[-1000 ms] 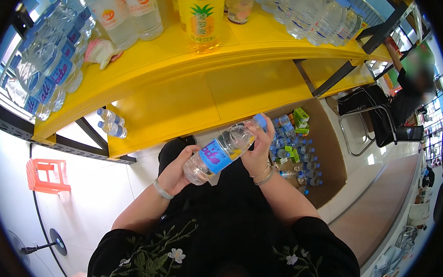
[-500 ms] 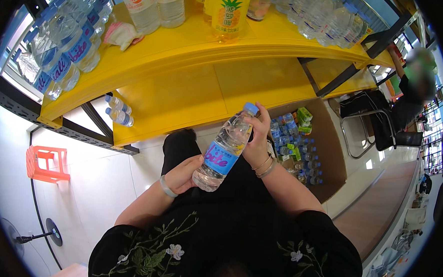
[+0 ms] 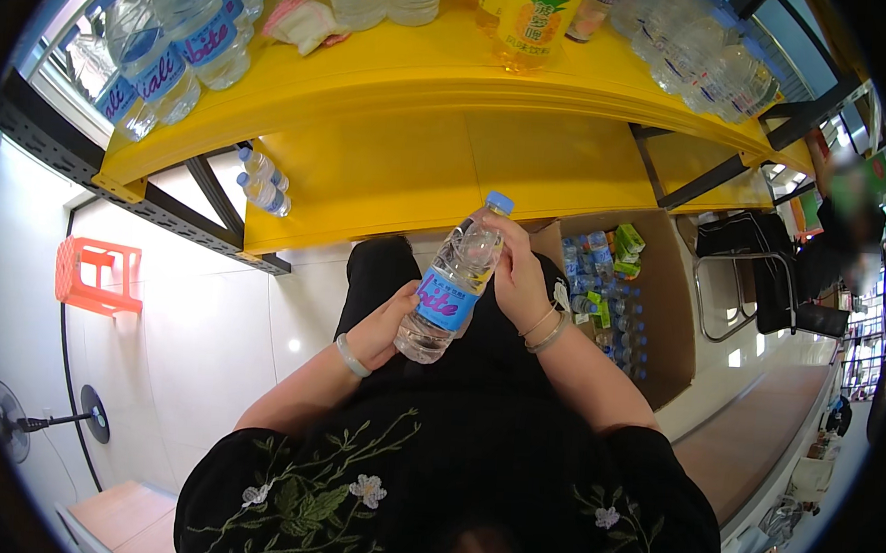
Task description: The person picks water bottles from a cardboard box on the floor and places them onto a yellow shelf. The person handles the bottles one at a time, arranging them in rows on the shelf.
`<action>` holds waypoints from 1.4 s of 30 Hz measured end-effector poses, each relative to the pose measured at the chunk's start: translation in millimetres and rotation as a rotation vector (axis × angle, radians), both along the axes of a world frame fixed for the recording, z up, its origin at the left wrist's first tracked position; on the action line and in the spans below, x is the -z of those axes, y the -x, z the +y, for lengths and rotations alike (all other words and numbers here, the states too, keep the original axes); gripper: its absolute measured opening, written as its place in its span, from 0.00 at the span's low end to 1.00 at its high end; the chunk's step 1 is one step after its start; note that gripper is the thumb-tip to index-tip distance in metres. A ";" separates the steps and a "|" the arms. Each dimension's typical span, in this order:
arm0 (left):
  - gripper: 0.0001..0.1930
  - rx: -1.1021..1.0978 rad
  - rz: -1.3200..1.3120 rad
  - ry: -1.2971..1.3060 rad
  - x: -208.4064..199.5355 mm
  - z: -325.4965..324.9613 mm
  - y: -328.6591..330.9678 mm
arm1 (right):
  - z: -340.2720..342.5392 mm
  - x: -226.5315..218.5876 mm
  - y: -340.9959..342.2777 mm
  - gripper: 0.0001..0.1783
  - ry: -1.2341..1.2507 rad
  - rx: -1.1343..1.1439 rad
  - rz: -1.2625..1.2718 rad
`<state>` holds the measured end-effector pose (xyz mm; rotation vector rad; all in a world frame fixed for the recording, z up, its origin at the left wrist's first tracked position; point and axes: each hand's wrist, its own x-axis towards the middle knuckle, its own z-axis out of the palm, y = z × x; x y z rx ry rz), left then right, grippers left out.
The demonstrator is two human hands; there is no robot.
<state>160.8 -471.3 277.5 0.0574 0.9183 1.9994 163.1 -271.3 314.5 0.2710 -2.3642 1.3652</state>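
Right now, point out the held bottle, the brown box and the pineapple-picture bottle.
Held bottle [image 3: 448, 302]: head view, on its blue label.
Brown box [image 3: 674, 289]: head view, on its right inner wall.
Pineapple-picture bottle [image 3: 538, 26]: head view, on its yellow label.

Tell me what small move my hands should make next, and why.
I'd probably ease the bottle toward the yellow shelf: its blue cap is on, your left hand holds its lower part and your right hand its upper part, and similar blue-labelled bottles stand at the shelf's left end.
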 end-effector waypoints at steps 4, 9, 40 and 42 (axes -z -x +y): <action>0.17 -0.025 0.044 0.018 -0.8 -8.2 -1.4 | -5.1 0.9 -0.2 0.23 0.026 -0.024 -0.097; 0.16 -0.075 0.089 0.010 -2.2 -10.5 -3.9 | -11.2 14.7 3.3 0.24 0.343 -0.141 -0.102; 0.20 -0.319 0.238 -0.015 24.4 -57.9 -8.1 | -78.0 -38.0 29.9 0.39 0.445 -0.408 -0.379; 0.20 -0.335 0.269 -0.004 32.5 -62.5 -8.3 | -83.1 -39.1 30.5 0.38 0.434 -0.412 -0.374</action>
